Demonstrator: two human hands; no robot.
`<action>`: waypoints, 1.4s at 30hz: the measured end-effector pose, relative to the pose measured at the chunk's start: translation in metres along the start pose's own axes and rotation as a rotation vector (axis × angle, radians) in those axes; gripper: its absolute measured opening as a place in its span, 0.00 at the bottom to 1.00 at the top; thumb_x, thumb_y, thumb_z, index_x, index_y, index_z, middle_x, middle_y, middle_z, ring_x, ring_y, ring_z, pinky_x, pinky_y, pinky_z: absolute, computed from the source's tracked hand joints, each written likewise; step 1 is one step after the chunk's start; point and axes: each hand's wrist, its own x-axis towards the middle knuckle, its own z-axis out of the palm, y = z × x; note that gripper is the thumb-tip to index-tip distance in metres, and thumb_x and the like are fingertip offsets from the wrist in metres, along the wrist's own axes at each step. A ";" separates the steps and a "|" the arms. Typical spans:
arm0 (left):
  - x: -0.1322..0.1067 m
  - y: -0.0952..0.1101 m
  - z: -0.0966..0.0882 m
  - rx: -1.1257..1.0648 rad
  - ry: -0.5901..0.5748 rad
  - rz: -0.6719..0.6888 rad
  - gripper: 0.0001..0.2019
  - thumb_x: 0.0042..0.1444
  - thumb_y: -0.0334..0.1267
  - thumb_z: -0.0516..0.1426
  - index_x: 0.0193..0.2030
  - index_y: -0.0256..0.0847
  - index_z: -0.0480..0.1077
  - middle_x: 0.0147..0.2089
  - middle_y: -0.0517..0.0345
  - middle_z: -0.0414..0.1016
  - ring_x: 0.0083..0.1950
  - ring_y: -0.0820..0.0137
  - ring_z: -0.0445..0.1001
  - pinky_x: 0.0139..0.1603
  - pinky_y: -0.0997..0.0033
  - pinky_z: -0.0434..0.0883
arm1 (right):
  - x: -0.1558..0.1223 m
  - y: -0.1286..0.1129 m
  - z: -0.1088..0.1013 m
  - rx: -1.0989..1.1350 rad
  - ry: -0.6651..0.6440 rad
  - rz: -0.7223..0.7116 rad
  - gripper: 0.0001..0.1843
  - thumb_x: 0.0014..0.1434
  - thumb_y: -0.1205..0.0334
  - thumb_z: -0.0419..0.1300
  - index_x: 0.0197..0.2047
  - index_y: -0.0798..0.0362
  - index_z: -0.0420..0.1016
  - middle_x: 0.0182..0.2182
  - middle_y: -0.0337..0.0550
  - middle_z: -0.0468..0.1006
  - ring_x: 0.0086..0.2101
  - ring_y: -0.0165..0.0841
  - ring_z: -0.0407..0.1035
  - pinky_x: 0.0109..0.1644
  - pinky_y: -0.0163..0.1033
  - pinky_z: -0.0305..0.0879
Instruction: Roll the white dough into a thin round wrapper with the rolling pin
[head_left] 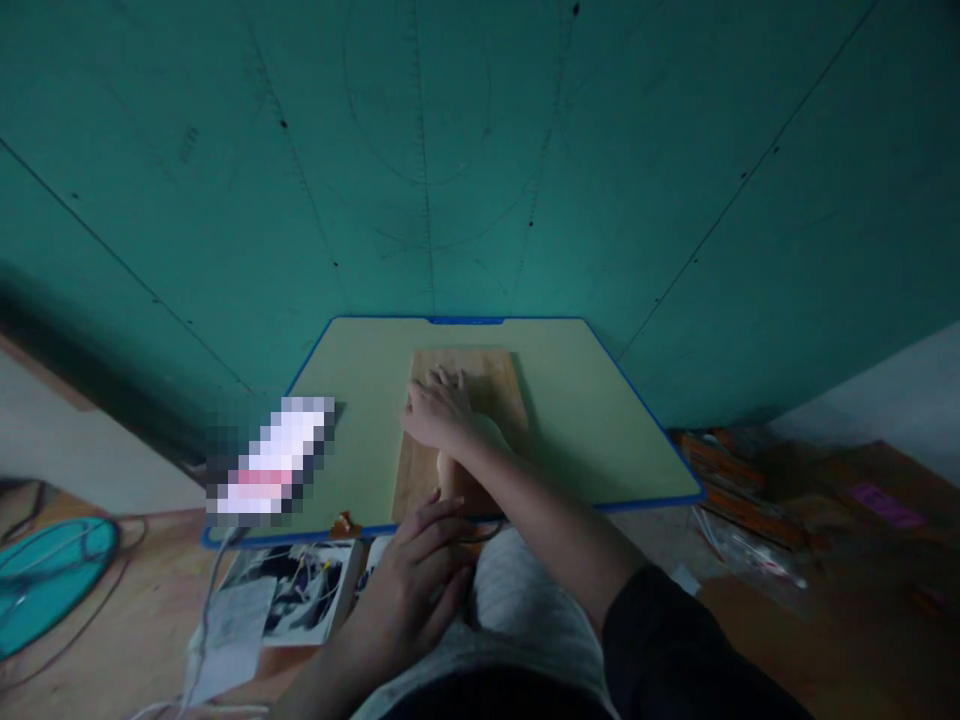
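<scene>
A wooden board (517, 400) lies on a pale green tabletop with a blue rim. My right hand (439, 408) rests palm down near the board's far left part, its fingers somewhat spread. A pale, curved, smooth thing (491, 432) on the board shows beyond my right wrist, and its pale edge shows again on the near side; the forearm hides its middle. At the board's near edge my left hand (433, 560) lies with its fingers stretched toward the near end of the pale thing. Whether those fingertips touch it I cannot tell.
A pixelated bright slab (274, 460) with a cable lies on the tabletop's left side (352, 400). Below stands a white box (341, 600) of wires, with paper (229, 640) beside it. A teal round thing (52, 580) lies left. A green wall (465, 150) rises behind.
</scene>
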 end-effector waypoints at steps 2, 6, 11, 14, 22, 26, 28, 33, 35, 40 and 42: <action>0.009 0.005 0.005 -0.002 0.010 0.035 0.12 0.58 0.24 0.53 0.44 0.41 0.72 0.45 0.52 0.79 0.59 0.62 0.72 0.69 0.49 0.65 | -0.002 0.010 -0.001 0.016 -0.005 0.002 0.18 0.66 0.60 0.52 0.53 0.54 0.77 0.60 0.56 0.73 0.66 0.49 0.56 0.69 0.63 0.47; 0.031 0.018 0.023 -0.040 0.011 0.057 0.16 0.56 0.23 0.52 0.48 0.40 0.72 0.41 0.54 0.80 0.51 0.63 0.76 0.68 0.44 0.66 | -0.012 0.042 -0.008 0.060 -0.065 0.009 0.19 0.67 0.61 0.52 0.57 0.51 0.76 0.65 0.51 0.68 0.66 0.44 0.56 0.69 0.53 0.50; 0.033 0.019 0.032 -0.034 -0.016 0.098 0.23 0.54 0.20 0.50 0.54 0.37 0.71 0.55 0.45 0.78 0.64 0.57 0.71 0.66 0.41 0.69 | -0.026 0.072 -0.015 0.092 -0.157 0.099 0.25 0.67 0.60 0.53 0.66 0.50 0.69 0.70 0.51 0.58 0.67 0.42 0.54 0.70 0.48 0.47; 0.018 0.014 0.023 0.020 -0.021 0.041 0.26 0.56 0.20 0.49 0.60 0.37 0.69 0.66 0.39 0.70 0.74 0.54 0.58 0.65 0.40 0.70 | -0.025 0.066 -0.011 0.077 -0.094 0.113 0.23 0.66 0.59 0.54 0.62 0.50 0.72 0.68 0.51 0.62 0.65 0.44 0.56 0.69 0.49 0.48; -0.017 0.005 0.003 0.186 -0.008 -0.233 0.30 0.65 0.27 0.50 0.74 0.45 0.54 0.73 0.38 0.60 0.61 0.59 0.76 0.51 0.65 0.80 | -0.017 0.046 -0.008 0.164 0.111 -0.010 0.13 0.63 0.67 0.55 0.47 0.52 0.79 0.50 0.48 0.77 0.56 0.38 0.65 0.64 0.44 0.56; -0.016 0.004 -0.009 0.200 -0.092 -0.214 0.38 0.59 0.18 0.45 0.75 0.49 0.50 0.73 0.43 0.61 0.61 0.61 0.76 0.50 0.64 0.81 | -0.051 0.072 -0.014 0.204 0.196 0.007 0.15 0.59 0.71 0.55 0.46 0.53 0.79 0.51 0.49 0.76 0.58 0.39 0.64 0.65 0.44 0.58; -0.016 0.000 -0.020 0.215 -0.131 -0.178 0.42 0.55 0.15 0.43 0.75 0.51 0.51 0.72 0.46 0.62 0.62 0.61 0.75 0.51 0.61 0.81 | -0.073 0.080 -0.015 0.223 0.210 0.038 0.15 0.60 0.71 0.54 0.46 0.53 0.78 0.51 0.49 0.76 0.58 0.39 0.65 0.64 0.43 0.60; -0.019 -0.022 -0.045 0.344 -0.195 -0.164 0.44 0.54 0.15 0.43 0.75 0.52 0.51 0.68 0.48 0.69 0.62 0.60 0.75 0.53 0.58 0.81 | -0.107 0.075 -0.023 0.133 0.145 0.038 0.18 0.65 0.67 0.49 0.51 0.54 0.77 0.56 0.53 0.74 0.57 0.40 0.68 0.61 0.43 0.65; -0.017 -0.030 -0.045 0.389 -0.224 -0.190 0.38 0.59 0.21 0.46 0.76 0.49 0.50 0.69 0.45 0.68 0.65 0.57 0.73 0.55 0.54 0.80 | -0.109 0.069 -0.031 0.036 0.094 0.071 0.20 0.65 0.64 0.50 0.55 0.53 0.75 0.59 0.54 0.72 0.54 0.43 0.71 0.55 0.45 0.69; 0.007 -0.037 -0.024 0.523 -0.175 -0.246 0.31 0.67 0.50 0.52 0.71 0.35 0.57 0.67 0.35 0.69 0.69 0.44 0.66 0.61 0.39 0.72 | -0.103 0.060 -0.043 -0.117 -0.018 0.107 0.25 0.64 0.60 0.50 0.62 0.51 0.70 0.66 0.55 0.67 0.46 0.46 0.76 0.44 0.47 0.73; 0.018 -0.042 -0.018 0.584 -0.134 -0.303 0.28 0.69 0.52 0.48 0.67 0.36 0.62 0.65 0.35 0.70 0.69 0.45 0.66 0.63 0.39 0.70 | -0.103 0.059 -0.041 -0.132 -0.032 0.108 0.25 0.66 0.60 0.48 0.63 0.51 0.71 0.67 0.56 0.65 0.49 0.47 0.75 0.45 0.48 0.73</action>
